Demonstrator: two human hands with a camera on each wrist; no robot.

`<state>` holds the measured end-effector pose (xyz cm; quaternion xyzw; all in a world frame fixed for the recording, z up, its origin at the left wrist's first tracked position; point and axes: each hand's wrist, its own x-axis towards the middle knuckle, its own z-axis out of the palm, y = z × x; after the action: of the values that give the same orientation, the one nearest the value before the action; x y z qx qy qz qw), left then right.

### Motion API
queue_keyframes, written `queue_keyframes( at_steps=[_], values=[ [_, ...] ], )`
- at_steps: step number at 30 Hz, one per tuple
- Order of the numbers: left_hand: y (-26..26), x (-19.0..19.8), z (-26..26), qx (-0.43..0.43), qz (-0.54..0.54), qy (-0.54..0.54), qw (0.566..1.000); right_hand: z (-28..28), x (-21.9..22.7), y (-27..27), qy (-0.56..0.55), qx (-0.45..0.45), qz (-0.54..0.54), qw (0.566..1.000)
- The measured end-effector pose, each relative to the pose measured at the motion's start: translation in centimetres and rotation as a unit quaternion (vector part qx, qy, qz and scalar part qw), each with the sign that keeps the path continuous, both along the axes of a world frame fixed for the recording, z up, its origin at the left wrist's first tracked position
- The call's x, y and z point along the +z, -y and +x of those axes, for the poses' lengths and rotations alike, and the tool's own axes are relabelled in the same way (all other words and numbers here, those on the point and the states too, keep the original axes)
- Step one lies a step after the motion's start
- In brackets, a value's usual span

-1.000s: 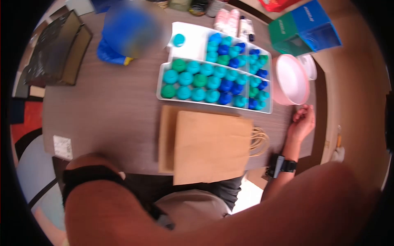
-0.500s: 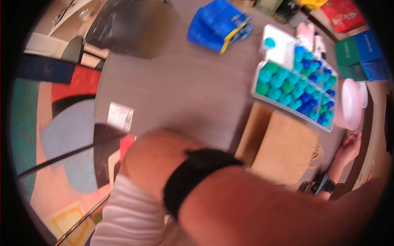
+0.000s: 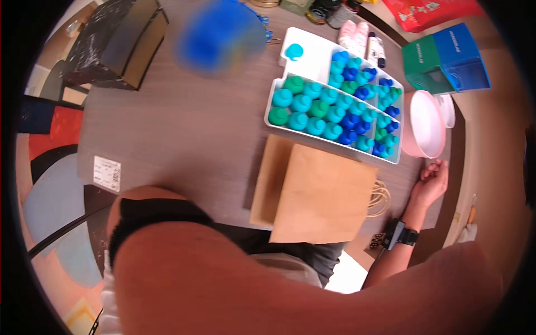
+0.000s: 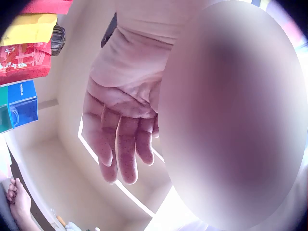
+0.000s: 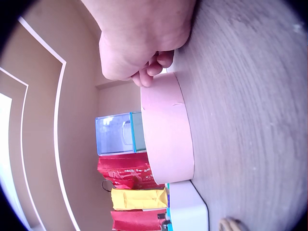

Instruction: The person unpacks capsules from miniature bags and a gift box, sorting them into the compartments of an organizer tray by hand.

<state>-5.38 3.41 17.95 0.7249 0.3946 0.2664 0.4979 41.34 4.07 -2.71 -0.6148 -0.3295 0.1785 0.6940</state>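
Observation:
The left hand hangs in the air, palm showing and fingers loosely bent, holding nothing; a large blurred oval fills the space beside it. In the head view only the raised left arm crosses the bottom, its hand out of sight. The right hand rests on the table's right side, just below a pink bowl. Its fingers are loosely curled around nothing in the right wrist view, close to the bowl's wall; contact cannot be told.
A white tray holds many blue, teal and green bottle-shaped pieces. Below it lies a brown paper bag. A blue and green box stands at the back right, a black-wrapped box at the back left. A label lies left.
The head view swings left, then back right. The raised left arm shifts across the lower picture with it. The right hand stays beside the pink bowl.

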Motion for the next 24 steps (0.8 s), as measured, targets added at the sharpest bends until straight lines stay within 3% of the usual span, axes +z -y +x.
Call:
queue_keyframes(
  at_steps=[24],
  values=[
    [-0.9,0.9,8.4,-0.208,0.080,0.215,0.951,-0.9,-0.1,0.0,-0.052,-0.009,0.016,0.998]
  ],
)
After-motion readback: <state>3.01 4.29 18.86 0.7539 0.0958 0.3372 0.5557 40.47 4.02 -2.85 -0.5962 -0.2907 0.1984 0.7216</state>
